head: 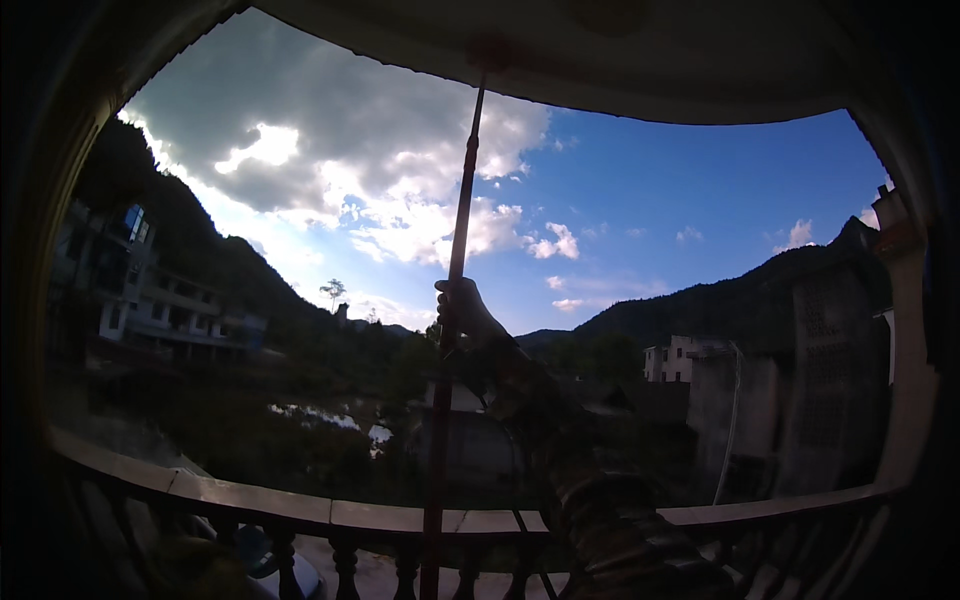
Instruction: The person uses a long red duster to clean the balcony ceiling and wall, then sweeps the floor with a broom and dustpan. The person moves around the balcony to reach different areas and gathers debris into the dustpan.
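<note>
A long dark pole [463,195] stands almost upright before me, leaning slightly right at its top, where it meets or comes close to the underside of the overhanging ceiling [637,67]. My right hand [463,307] is wrapped around the pole's middle, its arm reaching up from the lower right in a dark, bunched sleeve. The pole's lower part passes in front of the balcony railing and runs out of the picture at the bottom. A reddish blur lies on the ceiling around the pole's tip. My left hand is out of view.
A balcony railing with a pale top rail [375,516] and dark balusters [345,566] curves across the front. A column [904,315] stands at the right. Below the rail at left is a pale rounded object [296,574]. Beyond are houses, water and hills.
</note>
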A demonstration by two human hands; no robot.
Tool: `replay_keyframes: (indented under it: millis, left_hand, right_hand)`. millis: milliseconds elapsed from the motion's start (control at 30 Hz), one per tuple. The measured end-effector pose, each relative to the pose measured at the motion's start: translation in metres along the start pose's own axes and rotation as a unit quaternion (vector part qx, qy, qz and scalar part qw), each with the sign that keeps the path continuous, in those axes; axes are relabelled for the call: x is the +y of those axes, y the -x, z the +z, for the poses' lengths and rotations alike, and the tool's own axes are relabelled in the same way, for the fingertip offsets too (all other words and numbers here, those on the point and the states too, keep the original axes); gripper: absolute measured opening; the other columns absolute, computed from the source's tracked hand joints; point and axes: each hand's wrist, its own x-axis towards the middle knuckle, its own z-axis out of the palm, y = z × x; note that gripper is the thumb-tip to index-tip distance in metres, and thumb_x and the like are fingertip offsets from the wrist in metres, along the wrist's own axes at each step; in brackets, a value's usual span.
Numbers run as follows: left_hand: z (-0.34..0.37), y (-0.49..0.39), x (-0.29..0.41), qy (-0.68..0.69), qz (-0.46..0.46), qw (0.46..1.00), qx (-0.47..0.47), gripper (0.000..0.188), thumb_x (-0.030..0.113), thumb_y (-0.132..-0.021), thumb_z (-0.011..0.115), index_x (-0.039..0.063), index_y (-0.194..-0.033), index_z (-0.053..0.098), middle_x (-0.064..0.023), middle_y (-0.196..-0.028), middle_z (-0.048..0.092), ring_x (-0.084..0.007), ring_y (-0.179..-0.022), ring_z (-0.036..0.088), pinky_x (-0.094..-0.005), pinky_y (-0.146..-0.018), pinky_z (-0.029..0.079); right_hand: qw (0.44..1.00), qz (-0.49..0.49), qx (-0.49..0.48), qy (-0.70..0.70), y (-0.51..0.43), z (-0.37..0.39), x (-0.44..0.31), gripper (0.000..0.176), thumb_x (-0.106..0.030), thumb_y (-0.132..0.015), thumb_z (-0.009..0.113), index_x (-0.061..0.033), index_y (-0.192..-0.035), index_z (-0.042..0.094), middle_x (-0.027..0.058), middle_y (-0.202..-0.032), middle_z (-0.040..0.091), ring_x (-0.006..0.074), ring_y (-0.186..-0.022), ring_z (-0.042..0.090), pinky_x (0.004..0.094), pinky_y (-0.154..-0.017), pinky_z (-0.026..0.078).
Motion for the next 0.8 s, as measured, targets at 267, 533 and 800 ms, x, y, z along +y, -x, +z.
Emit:
replay_keyframes:
  millis: [267, 533, 800]
  left_hand:
    - [-0.006, 0.004, -0.005, -0.001, -0.004, 1.0, 0.006, 0.018, 0.025, -0.069, 0.056, 0.014, -0.076, 0.068, -0.015, -0.068, 0.062, -0.031, -0.072, 0.062, -0.039, -0.065, 0.047]
    - [-0.004, 0.011, -0.005, -0.003, -0.008, 1.0, 0.015, 0.018, 0.025, -0.069, 0.056, 0.013, -0.075, 0.068, -0.0153, -0.067, 0.062, -0.0314, -0.071, 0.062, -0.0392, -0.064, 0.046]
    - [-0.004, 0.001, -0.004, 0.005, -0.012, 1.0, 0.024, 0.018, 0.025, -0.069, 0.056, 0.013, -0.075, 0.068, -0.0157, -0.067, 0.061, -0.0318, -0.07, 0.062, -0.0394, -0.063, 0.046]
  right_hand:
    - [0.996, -0.071, -0.056, 0.026, -0.023, 0.088, 0.013, 0.026, -0.006, -0.078, 0.05, -0.0121, -0.057, 0.037, -0.0013, -0.045, 0.034, 0.0146, -0.034, 0.039, 0.0321, -0.031, 0.032]
    - [0.944, -0.093, 0.264, 0.176, 0.021, -0.14, -0.035, 0.017, -0.006, -0.077, 0.052, -0.0008, -0.062, 0.047, 0.0038, -0.047, 0.044, 0.0178, -0.036, 0.047, 0.0322, -0.031, 0.039]
    - [0.898, -0.174, 0.337, 0.224, 0.128, -0.205, -0.098, 0.04, -0.016, -0.078, 0.062, 0.0018, -0.098, 0.032, 0.0124, -0.073, 0.048, 0.0195, -0.047, 0.054, 0.0337, -0.037, 0.051]
